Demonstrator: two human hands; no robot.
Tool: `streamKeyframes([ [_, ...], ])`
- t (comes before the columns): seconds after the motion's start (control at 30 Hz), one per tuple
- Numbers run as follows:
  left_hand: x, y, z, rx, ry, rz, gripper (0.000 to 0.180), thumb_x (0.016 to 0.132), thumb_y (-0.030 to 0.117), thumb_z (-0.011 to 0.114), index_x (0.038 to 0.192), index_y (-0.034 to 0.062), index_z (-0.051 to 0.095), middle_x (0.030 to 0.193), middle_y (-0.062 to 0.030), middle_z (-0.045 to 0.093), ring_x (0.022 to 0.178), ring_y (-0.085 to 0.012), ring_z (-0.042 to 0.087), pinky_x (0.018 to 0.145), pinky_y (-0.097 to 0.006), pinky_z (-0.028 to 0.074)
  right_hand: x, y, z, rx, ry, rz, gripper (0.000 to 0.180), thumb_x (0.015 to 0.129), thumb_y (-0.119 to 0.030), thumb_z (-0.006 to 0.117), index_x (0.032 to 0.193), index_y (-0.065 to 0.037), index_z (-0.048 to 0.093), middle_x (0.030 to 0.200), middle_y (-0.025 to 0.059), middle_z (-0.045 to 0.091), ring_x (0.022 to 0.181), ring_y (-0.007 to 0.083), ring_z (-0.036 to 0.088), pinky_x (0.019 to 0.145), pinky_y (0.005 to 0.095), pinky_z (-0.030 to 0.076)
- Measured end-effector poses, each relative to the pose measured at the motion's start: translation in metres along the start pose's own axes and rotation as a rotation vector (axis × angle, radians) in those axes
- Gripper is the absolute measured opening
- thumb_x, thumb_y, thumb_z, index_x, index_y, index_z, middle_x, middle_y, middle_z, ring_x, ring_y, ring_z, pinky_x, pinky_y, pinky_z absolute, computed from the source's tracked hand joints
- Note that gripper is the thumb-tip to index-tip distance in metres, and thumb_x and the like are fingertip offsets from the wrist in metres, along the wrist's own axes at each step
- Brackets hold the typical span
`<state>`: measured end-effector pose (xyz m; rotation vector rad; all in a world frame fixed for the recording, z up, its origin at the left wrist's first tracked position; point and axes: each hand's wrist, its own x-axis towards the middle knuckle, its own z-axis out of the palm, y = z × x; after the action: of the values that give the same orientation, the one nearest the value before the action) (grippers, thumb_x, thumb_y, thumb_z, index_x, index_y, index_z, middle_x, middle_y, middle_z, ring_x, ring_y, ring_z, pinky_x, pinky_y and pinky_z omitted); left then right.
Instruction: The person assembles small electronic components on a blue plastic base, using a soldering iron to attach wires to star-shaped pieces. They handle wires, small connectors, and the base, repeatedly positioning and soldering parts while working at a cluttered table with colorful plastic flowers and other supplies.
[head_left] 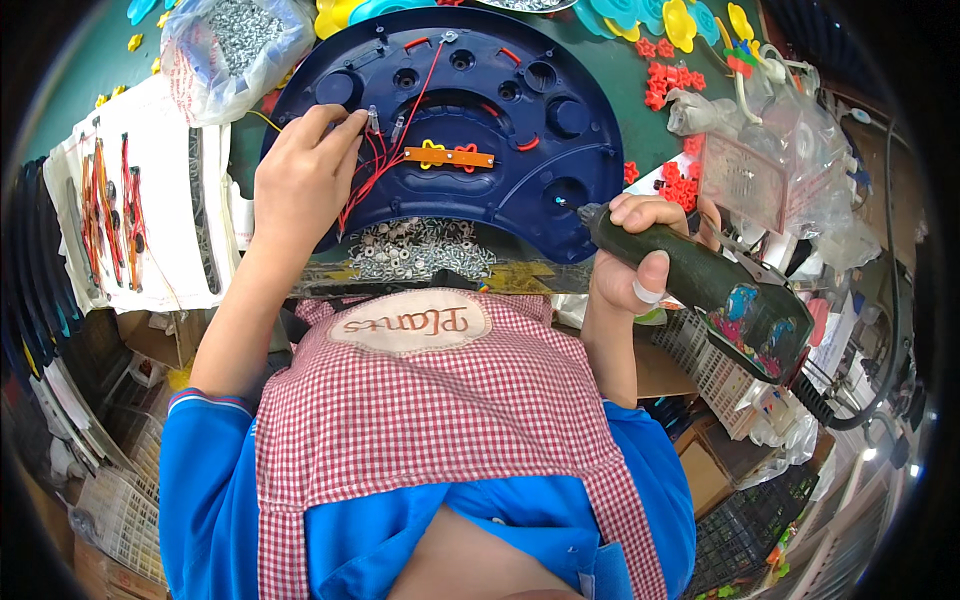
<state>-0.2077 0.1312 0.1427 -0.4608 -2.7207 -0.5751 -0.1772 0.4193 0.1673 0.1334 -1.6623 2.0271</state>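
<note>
A dark blue, curved plastic shell lies hollow side up in front of me. Inside it, thin red wires run to small clear bulbs and an orange strip with yellow and red flower-shaped pieces under it. My left hand is over the shell's left side, fingertips pinched together beside the bulbs and wires; what they hold is hidden. In my right hand is a dark green electric screwdriver, fingers wrapped round its body. Its tip points left, over the round recess at the shell's right side.
Small screws are heaped at the near table edge. A plastic bag of screws stands far left, above white sheets with wire bundles. Red star-shaped pieces and a clear plastic box lie right. The screwdriver's black cable curves along the right.
</note>
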Motion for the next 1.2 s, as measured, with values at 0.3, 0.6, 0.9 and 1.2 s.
streamKeyframes([
  [0.3, -0.003, -0.005, 0.005, 0.028, 0.041, 0.010, 0.022, 0.081, 0.010, 0.072, 0.103, 0.0109, 0.073, 0.094, -0.0026, 0.063, 0.080, -0.0207, 0.063, 0.070, -0.032, 0.053, -0.002, 0.004, -0.001, 0.000, -0.018, 0.005, 0.085, 0.078, -0.041, 0.082, 0.130, 0.000, 0.029, 0.075, 0.0108, 0.059, 0.070, 0.0218, 0.060, 0.070, 0.0390, 0.054],
  [0.6, 0.010, -0.014, -0.007, 0.019, 0.067, -0.004, 0.020, 0.081, 0.013, 0.074, 0.100, 0.0092, 0.072, 0.085, -0.0024, 0.066, 0.074, -0.0238, 0.065, 0.068, -0.031, 0.053, 0.011, 0.014, -0.019, 0.063, -0.255, 0.054, 0.073, 0.087, -0.046, 0.067, 0.139, -0.008, 0.032, 0.080, 0.0094, 0.058, 0.074, 0.0206, 0.057, 0.071, 0.0375, 0.049],
  [0.9, 0.092, 0.054, 0.023, -1.206, -0.759, -0.345, 0.023, 0.096, 0.008, 0.059, 0.118, 0.0036, 0.061, 0.075, -0.0025, 0.065, 0.061, -0.0047, 0.055, 0.056, -0.020, 0.046, 0.015, 0.006, 0.022, 0.222, -0.121, 0.051, 0.092, 0.079, -0.044, 0.079, 0.138, 0.003, 0.026, 0.078, 0.0118, 0.059, 0.069, 0.0225, 0.059, 0.066, 0.0365, 0.052],
  [1.2, 0.118, 0.053, 0.079, -0.512, -0.163, 0.157, 0.014, 0.082, 0.015, 0.073, 0.092, 0.0057, 0.073, 0.083, -0.0069, 0.067, 0.074, -0.0248, 0.067, 0.067, -0.033, 0.054, 0.018, 0.004, 0.023, 0.200, -0.087, 0.163, 0.094, 0.076, -0.041, 0.084, 0.136, 0.003, 0.028, 0.079, 0.0109, 0.059, 0.073, 0.0223, 0.060, 0.069, 0.0372, 0.053],
])
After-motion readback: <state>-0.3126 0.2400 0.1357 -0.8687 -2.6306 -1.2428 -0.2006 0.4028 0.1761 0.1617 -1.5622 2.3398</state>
